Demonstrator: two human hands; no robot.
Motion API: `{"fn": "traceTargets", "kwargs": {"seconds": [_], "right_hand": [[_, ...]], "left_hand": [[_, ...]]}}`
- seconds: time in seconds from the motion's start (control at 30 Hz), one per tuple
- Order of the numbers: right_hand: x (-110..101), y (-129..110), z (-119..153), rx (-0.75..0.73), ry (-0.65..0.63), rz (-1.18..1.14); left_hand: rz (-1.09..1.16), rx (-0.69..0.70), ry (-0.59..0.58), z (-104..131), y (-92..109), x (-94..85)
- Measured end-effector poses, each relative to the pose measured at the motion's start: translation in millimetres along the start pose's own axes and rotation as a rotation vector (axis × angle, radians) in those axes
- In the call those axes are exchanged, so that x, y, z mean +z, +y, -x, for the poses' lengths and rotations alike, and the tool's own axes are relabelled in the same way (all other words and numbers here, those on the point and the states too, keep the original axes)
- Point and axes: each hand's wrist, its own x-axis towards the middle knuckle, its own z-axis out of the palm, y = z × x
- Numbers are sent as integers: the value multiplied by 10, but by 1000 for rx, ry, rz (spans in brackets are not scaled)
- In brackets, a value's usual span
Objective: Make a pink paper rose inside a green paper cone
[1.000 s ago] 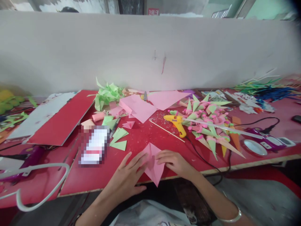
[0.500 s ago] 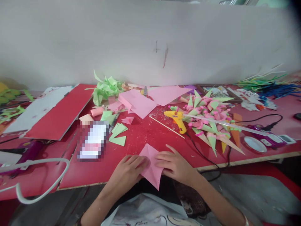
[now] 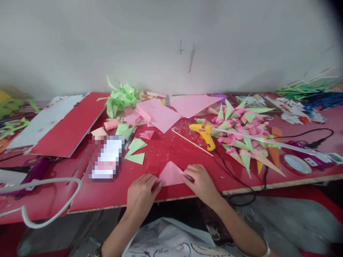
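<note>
A pink sheet of paper [image 3: 172,174], folded into a triangle with its point facing the wall, lies at the table's front edge. My left hand [image 3: 142,191] is closed on the paper's left corner, thumb and fingers together. At the right corner, my right hand [image 3: 200,182] pinches the paper the same way. Beyond it lie a small folded pink piece [image 3: 147,134] and several green paper triangles [image 3: 136,153]. A yellow glue gun [image 3: 205,135] with a long clear glue stick rests to the right, beside a thin wooden stick [image 3: 191,142].
Pink and green paper cones [image 3: 248,135] are heaped at the right. A blurred-out phone [image 3: 107,157] lies at the left, near a red board [image 3: 69,125]. Crumpled green paper [image 3: 123,100] and large pink sheets [image 3: 158,114] sit along the wall. Black cable [image 3: 230,173] trails over the front edge.
The pink paper went from an open diamond to a triangle, its near corner folded up and away from me. My hands moved slightly apart to its two side corners.
</note>
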Motion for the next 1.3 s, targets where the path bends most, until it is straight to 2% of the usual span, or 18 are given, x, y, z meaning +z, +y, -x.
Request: {"fn": "traceTargets", "kwargs": {"seconds": [0.2, 0.37, 0.57, 0.87, 1.03, 1.13, 1.3], "right_hand": [[5, -36, -40, 16, 0, 146], [8, -32, -75, 15, -37, 175], [28, -32, -98, 14, -54, 191], [55, -71, -114, 48, -32, 240], [64, -83, -108, 56, -29, 263], [60, -85, -107, 61, -44, 273], [68, -72, -113, 26, -33, 283]], "left_hand": [[-108, 2, 12, -56, 25, 5], [-111, 53, 31, -76, -1, 21], [-138, 49, 36, -43, -21, 11], [-212, 58, 6, -30, -3, -21], [-208, 42, -63, -6, -128, -44], [-164, 172, -120, -44, -228, -83], [-278, 627, -296, -222, -293, -223]]}}
